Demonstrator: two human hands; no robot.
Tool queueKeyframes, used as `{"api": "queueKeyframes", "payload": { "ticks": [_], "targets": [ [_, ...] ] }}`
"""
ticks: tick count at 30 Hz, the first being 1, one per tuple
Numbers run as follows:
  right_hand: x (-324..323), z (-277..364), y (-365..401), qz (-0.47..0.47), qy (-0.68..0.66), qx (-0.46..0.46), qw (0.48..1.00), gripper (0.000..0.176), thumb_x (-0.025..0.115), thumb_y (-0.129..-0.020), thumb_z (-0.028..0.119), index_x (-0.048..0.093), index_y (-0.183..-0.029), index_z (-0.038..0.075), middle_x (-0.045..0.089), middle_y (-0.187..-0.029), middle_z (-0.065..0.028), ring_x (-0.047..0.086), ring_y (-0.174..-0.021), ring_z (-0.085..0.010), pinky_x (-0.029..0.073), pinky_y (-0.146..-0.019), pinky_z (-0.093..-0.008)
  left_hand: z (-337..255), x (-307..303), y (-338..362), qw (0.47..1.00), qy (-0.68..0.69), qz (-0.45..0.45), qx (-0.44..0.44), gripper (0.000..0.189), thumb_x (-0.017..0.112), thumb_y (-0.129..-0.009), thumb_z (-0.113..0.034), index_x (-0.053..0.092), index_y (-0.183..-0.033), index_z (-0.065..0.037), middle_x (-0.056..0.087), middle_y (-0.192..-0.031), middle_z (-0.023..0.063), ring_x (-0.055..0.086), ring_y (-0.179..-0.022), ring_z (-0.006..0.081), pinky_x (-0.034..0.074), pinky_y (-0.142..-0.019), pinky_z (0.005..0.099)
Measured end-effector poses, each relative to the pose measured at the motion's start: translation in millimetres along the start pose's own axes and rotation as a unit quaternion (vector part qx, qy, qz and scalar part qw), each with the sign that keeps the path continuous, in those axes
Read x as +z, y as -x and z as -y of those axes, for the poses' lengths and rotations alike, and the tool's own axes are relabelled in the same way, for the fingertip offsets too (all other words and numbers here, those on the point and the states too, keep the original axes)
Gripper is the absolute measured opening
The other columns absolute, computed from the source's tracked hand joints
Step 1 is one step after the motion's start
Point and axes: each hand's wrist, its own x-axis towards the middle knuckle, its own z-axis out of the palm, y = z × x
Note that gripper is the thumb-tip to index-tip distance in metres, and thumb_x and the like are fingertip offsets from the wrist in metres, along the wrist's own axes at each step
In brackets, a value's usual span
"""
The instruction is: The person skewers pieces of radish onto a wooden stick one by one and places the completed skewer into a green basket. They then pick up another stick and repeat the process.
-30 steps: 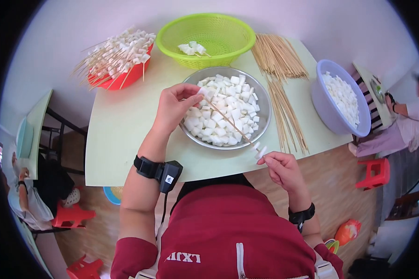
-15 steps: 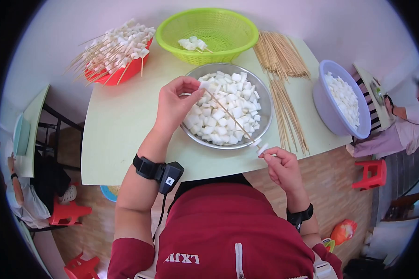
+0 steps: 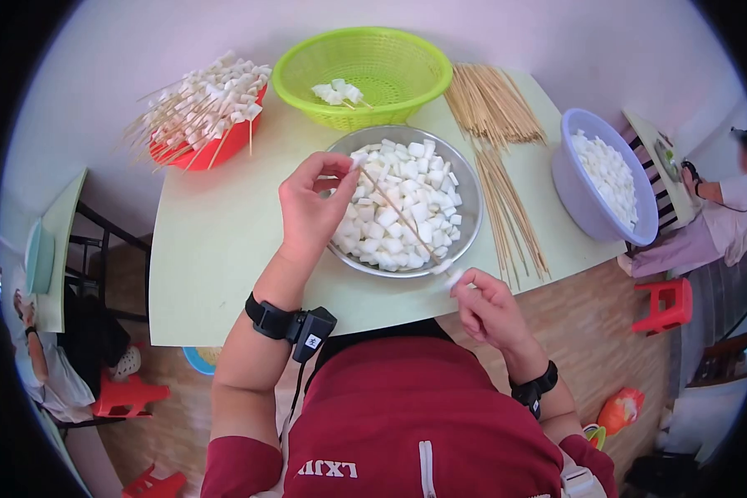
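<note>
Head view: one view only, looking down on a pale green worktop (image 3: 216, 249) in the middle of the frame.
Skewer (image 3: 402, 217): a thin bamboo stick that lies slanted over the steel bowl, from the centre of the frame down to the right. It is bare along the middle, and small white pieces (image 3: 450, 272) sit on its lower end.
Left hand (image 3: 311, 207): left of centre, thumb and forefinger pinched together on a white cube (image 3: 359, 157) at the upper tip of the skewer. The other fingers are curled in.
Right hand (image 3: 490, 307): lower right of centre, just off the worktop edge. Its fingertips are closed on the lower end of the skewer, beside the white pieces.
Steel bowl (image 3: 476, 199): under the skewer, filled with white cubes (image 3: 394, 216), blocky and uneven in size.
Green basket (image 3: 390, 58): upper centre, with a few skewered cubes inside.
Red bowl (image 3: 224, 145): upper left, heaped with finished skewers (image 3: 199, 104).
Bare sticks (image 3: 494, 108): a bundle to the right of the basket, running down past the steel bowl.
Lilac bowl (image 3: 577, 195): right side, holding more white cubes.
Right edge: another person (image 3: 726, 212) is sitting, well apart from the worktop.
</note>
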Motion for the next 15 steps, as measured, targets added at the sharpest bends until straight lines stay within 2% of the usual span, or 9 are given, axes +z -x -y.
{"api": "queueKeyframes", "payload": {
  "ticks": [4, 6, 7, 10, 12, 15],
  "targets": [
    [3.5, 1.7, -5.7, 0.011, -0.066, -0.008, 0.998, 0.009, 0.049, -0.094, 0.014, 0.05, -0.093, 0.005, 0.042, -0.049, 0.0028, 0.033, -0.036, -0.003, 0.026, -0.034, -0.0179, 0.7, -0.8, -0.8, 1.0, 0.003, -0.005, 0.018, 0.015, 0.067, -0.08, -0.005, 0.061, -0.091, 0.002, 0.064, -0.087, 0.0052, 0.061, -0.078, 0.0116, 0.052, -0.072, 0.0246],
    [8.2, 3.2, -6.7, -0.064, 0.05, -0.061, 0.995, 0.013, 0.046, -0.095, 0.016, 0.052, -0.093, 0.004, 0.041, -0.049, 0.0024, 0.033, -0.036, -0.0036, 0.027, -0.035, -0.0182, 1.0, -1.6, 0.0, 1.0, 0.008, -0.001, 0.008, 0.014, 0.067, -0.08, -0.005, 0.061, -0.091, 0.002, 0.063, -0.087, 0.0049, 0.061, -0.078, 0.0116, 0.052, -0.072, 0.0245],
    [7.4, 3.6, -7.0, -0.065, 0.05, -0.059, 0.995, 0.013, 0.046, -0.095, 0.016, 0.052, -0.093, 0.004, 0.041, -0.049, 0.0024, 0.033, -0.036, -0.0036, 0.027, -0.035, -0.0182, 1.2, -1.7, -0.1, 1.0, 0.009, -0.001, 0.007, 0.014, 0.067, -0.08, -0.005, 0.061, -0.091, 0.002, 0.063, -0.087, 0.0049, 0.061, -0.078, 0.0116, 0.052, -0.072, 0.0245],
    [2.5, 6.8, -7.4, -0.06, 0.074, -0.052, 0.994, 0.016, 0.045, -0.096, 0.017, 0.053, -0.092, 0.004, 0.041, -0.049, 0.0021, 0.033, -0.037, -0.0038, 0.028, -0.035, -0.0184, 0.6, 0.0, -0.2, 0.999, 0.011, -0.02, 0.03, 0.01, 0.066, -0.078, -0.002, 0.062, -0.087, 0.0, 0.065, -0.081, 0.0049, 0.062, -0.073, 0.0106, 0.053, -0.068, 0.0245],
    [0.1, 8.4, -9.0, 0.002, -0.016, -0.023, 1.0, 0.017, 0.045, -0.096, 0.018, 0.053, -0.093, 0.003, 0.041, -0.05, 0.0023, 0.034, -0.037, -0.0035, 0.027, -0.036, -0.0182, -1.3, -1.3, -0.6, 0.999, 0.026, -0.022, 0.021, 0.01, 0.066, -0.079, -0.002, 0.062, -0.087, 0.0, 0.065, -0.081, 0.005, 0.062, -0.074, 0.0107, 0.053, -0.068, 0.0247],
    [1.7, 7.0, -12.5, 0.003, -0.02, -0.039, 0.999, 0.018, 0.045, -0.096, 0.018, 0.053, -0.093, 0.003, 0.042, -0.05, 0.0023, 0.033, -0.037, -0.0037, 0.027, -0.036, -0.018, -1.6, -3.3, -2.0, 0.999, 0.03, -0.024, 0.023, 0.01, 0.066, -0.079, -0.003, 0.062, -0.087, 0.0, 0.065, -0.081, 0.0051, 0.062, -0.074, 0.0103, 0.053, -0.068, 0.0246]
  ]
}}
